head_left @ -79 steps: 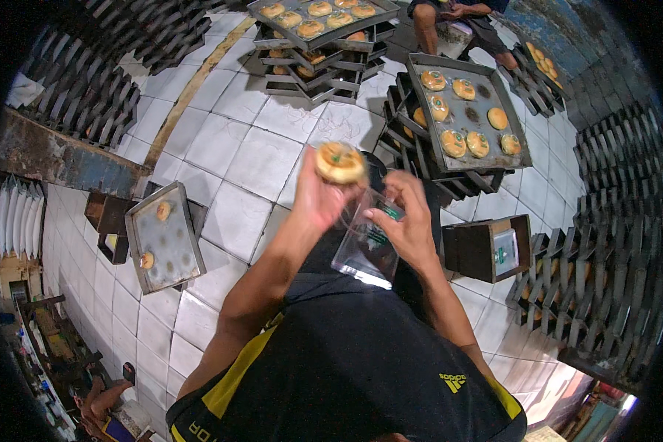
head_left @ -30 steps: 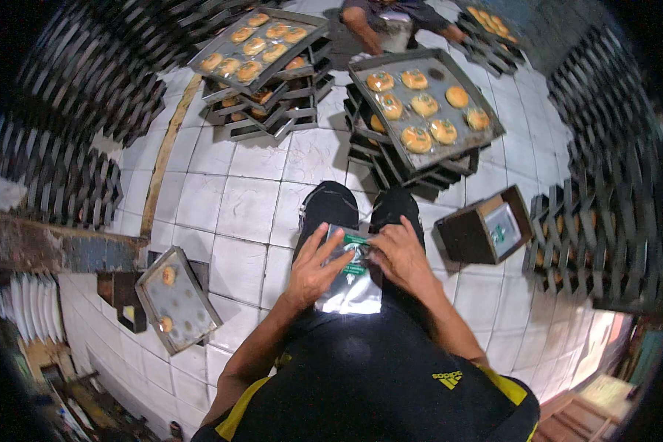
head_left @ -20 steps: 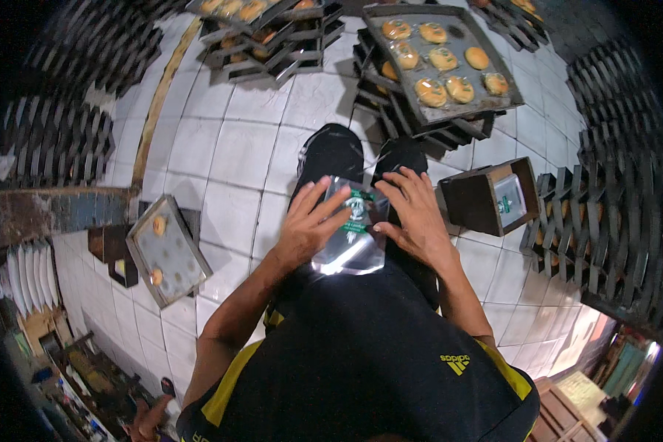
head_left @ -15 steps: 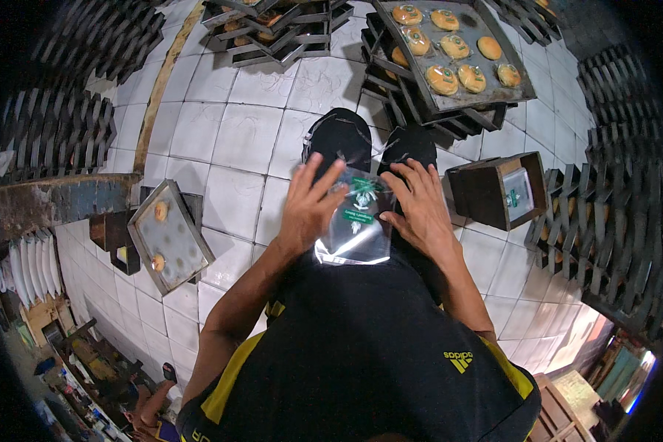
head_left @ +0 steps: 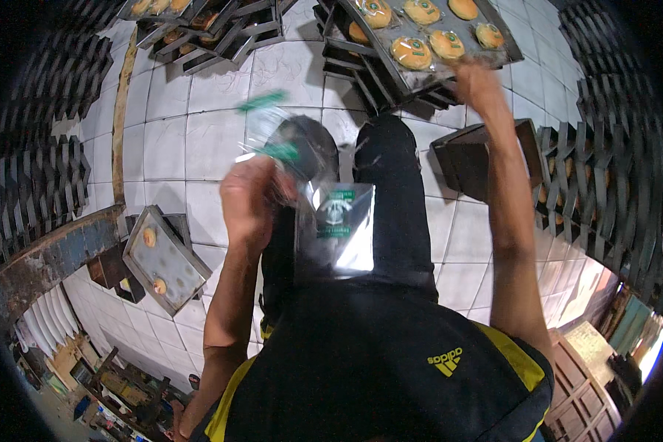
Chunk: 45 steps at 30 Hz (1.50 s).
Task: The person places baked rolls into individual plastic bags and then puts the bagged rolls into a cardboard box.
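Observation:
My left hand (head_left: pixel 254 188), blurred, is closed on a clear plastic bag with green print (head_left: pixel 266 131), lifted over my left leg. A clear printed bag (head_left: pixel 335 250) lies on my lap, right of that hand. My right hand (head_left: pixel 477 85) reaches up to the near edge of a metal tray (head_left: pixel 515 57) holding round buns, several in plastic wrap (head_left: pixel 411 51); its fingers are smeared, so what they touch is unclear. The tray tops a stack of trays.
More tray stacks (head_left: pixel 221 33) stand at upper left, with dark stacks along both sides. A smaller tray (head_left: pixel 175 261) with two buns sits at left on the white tiled floor (head_left: pixel 217 144). A dark box (head_left: pixel 460 166) is at right. A person's leg shows at lower left.
My hands have parted from the bag on my lap: the left rose leftward with a bag in it, the right moved up to the tray. The scene has shifted slightly in view.

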Each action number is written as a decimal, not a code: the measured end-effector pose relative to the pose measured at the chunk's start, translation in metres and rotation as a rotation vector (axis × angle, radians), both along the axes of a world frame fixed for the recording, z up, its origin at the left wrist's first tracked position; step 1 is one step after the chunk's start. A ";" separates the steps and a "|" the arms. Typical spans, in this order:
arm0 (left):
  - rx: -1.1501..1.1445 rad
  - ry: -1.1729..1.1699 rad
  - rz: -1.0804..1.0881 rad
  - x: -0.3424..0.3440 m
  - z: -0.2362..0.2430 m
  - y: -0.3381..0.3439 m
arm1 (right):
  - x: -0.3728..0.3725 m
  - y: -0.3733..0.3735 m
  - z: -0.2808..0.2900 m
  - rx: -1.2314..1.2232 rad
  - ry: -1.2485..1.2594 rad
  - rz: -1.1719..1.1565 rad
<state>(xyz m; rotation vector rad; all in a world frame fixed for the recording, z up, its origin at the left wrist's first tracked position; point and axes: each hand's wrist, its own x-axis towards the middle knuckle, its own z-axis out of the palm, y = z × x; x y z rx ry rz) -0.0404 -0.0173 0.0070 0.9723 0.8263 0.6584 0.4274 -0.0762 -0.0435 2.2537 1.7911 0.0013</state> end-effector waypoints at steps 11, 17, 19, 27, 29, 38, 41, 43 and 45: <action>0.071 0.162 0.374 0.073 -0.015 0.005 | 0.295 0.153 -0.112 0.643 0.752 -0.676; 0.183 0.280 0.362 0.071 -0.019 0.016 | 0.307 0.181 -0.148 0.525 1.018 -0.735; 0.131 0.289 0.382 0.073 -0.017 0.014 | 0.272 0.192 -0.137 0.527 0.981 -0.661; 0.049 0.075 0.330 0.063 -0.029 0.020 | 0.108 0.148 -0.051 0.775 1.225 -0.595; -0.044 0.039 0.358 0.060 -0.020 0.019 | 0.023 0.120 0.009 0.941 1.745 -0.542; -0.401 -0.281 0.400 0.046 -0.022 0.040 | -0.272 -0.045 0.105 0.843 0.986 0.438; -0.463 -0.347 0.293 0.057 0.010 0.019 | -0.272 -0.059 0.080 0.826 0.762 0.446; -0.507 -0.358 0.205 0.048 0.032 0.004 | -0.282 -0.064 0.085 0.940 0.761 0.368; -0.524 -0.456 0.065 0.040 0.042 -0.008 | -0.291 -0.065 0.099 0.983 0.713 0.454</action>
